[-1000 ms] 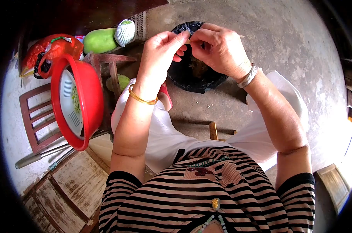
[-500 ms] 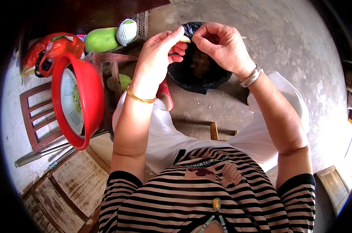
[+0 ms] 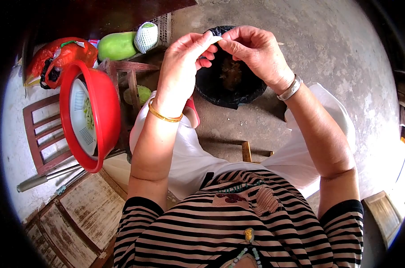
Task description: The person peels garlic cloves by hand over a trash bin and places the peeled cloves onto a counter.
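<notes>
My left hand [image 3: 184,62] pinches a small pale green vegetable piece [image 3: 216,39] between thumb and index finger, its other fingers curled. At the piece's other end, my right hand [image 3: 255,51] has its thumb and index fingertips closed on it. Both hands are held over a bin lined with a black bag [image 3: 236,100], where brownish scraps [image 3: 231,75] lie. On the left, a red basin [image 3: 108,116] holds a white strainer [image 3: 78,117] with slim green pieces [image 3: 88,114] in it.
A red plastic bag [image 3: 70,51], a long green gourd [image 3: 116,46] and a fruit in white foam netting [image 3: 145,37] sit at upper left. A wooden chair [image 3: 41,129] stands beside the basin. A green round vegetable [image 3: 143,94] lies lower down, near my leg.
My right fingertips have come onto the free end of the vegetable piece; before, a gap parted them from it. My left hand has shifted slightly right and tilted.
</notes>
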A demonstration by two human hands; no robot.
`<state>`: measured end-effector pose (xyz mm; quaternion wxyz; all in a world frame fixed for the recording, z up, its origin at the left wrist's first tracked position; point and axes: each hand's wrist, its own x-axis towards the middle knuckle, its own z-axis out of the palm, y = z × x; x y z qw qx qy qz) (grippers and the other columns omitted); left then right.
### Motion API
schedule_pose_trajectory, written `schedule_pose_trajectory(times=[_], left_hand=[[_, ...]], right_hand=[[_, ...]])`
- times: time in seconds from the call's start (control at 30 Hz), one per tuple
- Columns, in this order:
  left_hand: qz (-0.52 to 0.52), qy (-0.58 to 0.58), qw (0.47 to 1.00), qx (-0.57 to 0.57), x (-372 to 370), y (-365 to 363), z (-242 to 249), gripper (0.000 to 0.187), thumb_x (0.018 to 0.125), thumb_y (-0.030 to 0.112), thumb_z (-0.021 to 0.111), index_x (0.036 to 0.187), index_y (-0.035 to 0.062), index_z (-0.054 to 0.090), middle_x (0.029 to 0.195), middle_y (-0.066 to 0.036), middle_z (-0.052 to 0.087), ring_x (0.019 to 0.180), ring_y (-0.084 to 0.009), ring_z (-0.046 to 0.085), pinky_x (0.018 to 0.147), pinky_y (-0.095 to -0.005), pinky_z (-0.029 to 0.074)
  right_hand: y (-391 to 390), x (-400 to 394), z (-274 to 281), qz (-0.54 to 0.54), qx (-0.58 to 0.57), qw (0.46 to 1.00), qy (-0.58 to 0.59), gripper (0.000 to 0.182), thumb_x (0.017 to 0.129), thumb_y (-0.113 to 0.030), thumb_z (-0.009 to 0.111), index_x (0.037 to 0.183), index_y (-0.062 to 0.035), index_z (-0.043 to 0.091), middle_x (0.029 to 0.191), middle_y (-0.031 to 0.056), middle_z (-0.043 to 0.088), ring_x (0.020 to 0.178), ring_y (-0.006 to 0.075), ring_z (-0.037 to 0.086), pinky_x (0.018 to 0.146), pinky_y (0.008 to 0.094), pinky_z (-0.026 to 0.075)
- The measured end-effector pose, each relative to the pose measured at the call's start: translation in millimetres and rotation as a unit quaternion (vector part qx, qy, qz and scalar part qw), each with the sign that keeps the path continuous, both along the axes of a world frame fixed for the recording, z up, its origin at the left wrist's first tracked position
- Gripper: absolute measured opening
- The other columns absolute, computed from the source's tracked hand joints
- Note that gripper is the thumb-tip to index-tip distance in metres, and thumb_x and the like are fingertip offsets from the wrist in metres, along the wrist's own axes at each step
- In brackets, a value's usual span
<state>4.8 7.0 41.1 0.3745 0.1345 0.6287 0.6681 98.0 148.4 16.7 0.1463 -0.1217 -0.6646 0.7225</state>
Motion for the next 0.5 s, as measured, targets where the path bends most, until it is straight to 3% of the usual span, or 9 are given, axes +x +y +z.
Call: schedule_pose_trajectory(times=[0.23, 0.33, 0.5], left_hand=[[-0.007, -0.019, 1.000, -0.008, -0.1, 0.1, -0.2, 0.021, 0.089, 0.025, 0.057, 0.093, 0.0052, 0.060, 0.079, -0.002, 0.059, 0.070, -0.0099, 0.053, 0.064, -0.0222, 0.042], [-0.008, -0.021, 1.000, 0.009, -0.7, 0.5, -3.3, 0.021, 0.086, 0.027, 0.062, 0.087, 0.0060, 0.061, 0.079, -0.001, 0.062, 0.069, -0.0070, 0.055, 0.062, -0.0195, 0.044], [-0.002, 0.015, 0.999, 0.043, 2.0, 1.1, -1.6, 0.012, 0.088, 0.015, 0.058, 0.094, 0.0048, 0.059, 0.083, -0.003, 0.061, 0.073, -0.0104, 0.055, 0.065, -0.0231, 0.042]], right_hand=[[-2.1, -3.4, -6.8, -0.033, 0.026, 0.998, 0.057, 0.015, 0.082, -0.015, 0.067, 0.085, -0.0010, 0.064, 0.073, -0.0013, 0.061, 0.064, 0.0043, 0.053, 0.059, 0.0198, 0.045], [-2.3, -3.6, -4.6, -0.033, 0.008, 0.998, 0.049, 0.015, 0.083, -0.015, 0.067, 0.086, -0.0010, 0.064, 0.074, -0.0009, 0.062, 0.065, 0.0046, 0.053, 0.059, 0.0197, 0.046], [-1.1, -0.9, 3.7, -0.014, -0.053, 0.998, 0.020, 0.015, 0.083, -0.016, 0.066, 0.087, -0.0017, 0.065, 0.075, -0.0004, 0.063, 0.065, 0.0051, 0.054, 0.060, 0.0196, 0.046]])
